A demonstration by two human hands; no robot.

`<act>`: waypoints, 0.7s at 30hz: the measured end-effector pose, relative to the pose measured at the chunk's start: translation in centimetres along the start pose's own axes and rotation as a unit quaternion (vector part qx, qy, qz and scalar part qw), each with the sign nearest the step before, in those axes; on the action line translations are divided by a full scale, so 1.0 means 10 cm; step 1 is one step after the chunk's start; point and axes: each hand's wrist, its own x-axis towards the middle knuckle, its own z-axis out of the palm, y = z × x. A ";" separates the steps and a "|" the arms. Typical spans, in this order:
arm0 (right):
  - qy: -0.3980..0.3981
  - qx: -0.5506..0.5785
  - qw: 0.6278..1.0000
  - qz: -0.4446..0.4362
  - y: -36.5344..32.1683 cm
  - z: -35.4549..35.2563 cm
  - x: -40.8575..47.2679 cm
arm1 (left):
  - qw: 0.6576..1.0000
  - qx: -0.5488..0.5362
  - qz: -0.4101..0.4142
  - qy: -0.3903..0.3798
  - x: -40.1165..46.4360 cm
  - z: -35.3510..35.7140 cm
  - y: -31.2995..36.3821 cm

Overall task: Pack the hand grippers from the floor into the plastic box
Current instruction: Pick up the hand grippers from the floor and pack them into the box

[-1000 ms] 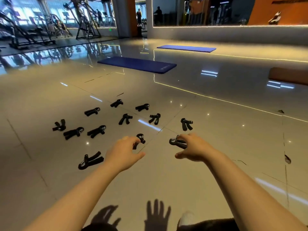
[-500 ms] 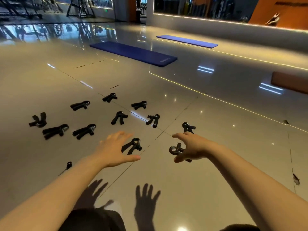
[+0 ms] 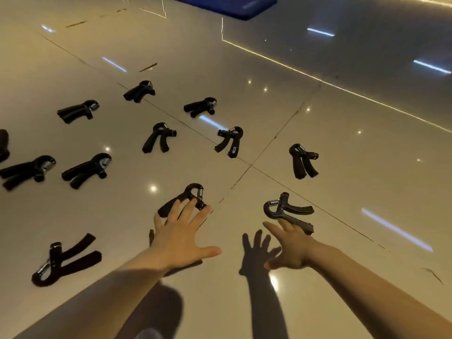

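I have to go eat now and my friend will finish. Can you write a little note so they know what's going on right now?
Left hand: open, fingers spread over a hand gripper; not gripping it yet.
Right hand: open, fingers reaching at the near handle of another hand gripper; not holding it.
Every gripper in view lies on the floor: eleven or so, one cut off by the left edge, one nearest on the left.
The plastic box is out of view.
Done: nothing visibly packed.
Left: pick up all grippers and put them in the box.

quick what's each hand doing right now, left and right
Left hand: open, fingers spread over a hand gripper, holding nothing.
Right hand: open, fingertips at another hand gripper, holding nothing.
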 end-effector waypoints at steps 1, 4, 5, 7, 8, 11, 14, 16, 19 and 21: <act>0.015 0.014 1.000 0.022 0.07 0.05 0.17 | 1.000 0.007 -0.009 -0.008 0.14 0.09 -0.04; 0.079 0.042 0.989 0.115 0.31 0.19 0.61 | 0.997 0.043 -0.048 -0.035 0.52 0.35 -0.22; 0.088 0.045 0.984 0.147 0.38 0.23 0.71 | 0.996 0.050 -0.064 -0.045 0.62 0.43 -0.29; 0.080 0.041 0.978 0.186 0.51 0.34 0.86 | 0.993 0.055 -0.073 -0.073 0.78 0.57 -0.42; 0.075 0.034 0.978 0.189 0.56 0.39 0.90 | 0.992 0.054 -0.069 -0.093 0.83 0.64 -0.46; 0.095 -0.001 0.981 0.167 0.61 0.55 0.90 | 0.989 0.055 -0.049 -0.127 0.89 0.81 -0.51; 0.114 -0.028 0.984 0.134 0.58 0.59 0.83 | 0.992 0.064 -0.042 -0.104 0.87 0.91 -0.55; 0.094 -0.029 0.988 0.118 0.49 0.64 0.75 | 0.992 0.074 -0.041 -0.095 0.85 0.94 -0.56; 0.067 -0.044 0.993 0.089 0.31 0.73 0.67 | 0.993 0.069 -0.038 -0.091 0.79 0.97 -0.49; 0.049 -0.061 0.995 0.064 0.19 0.78 0.61 | 0.993 0.070 -0.027 -0.090 0.69 1.02 -0.41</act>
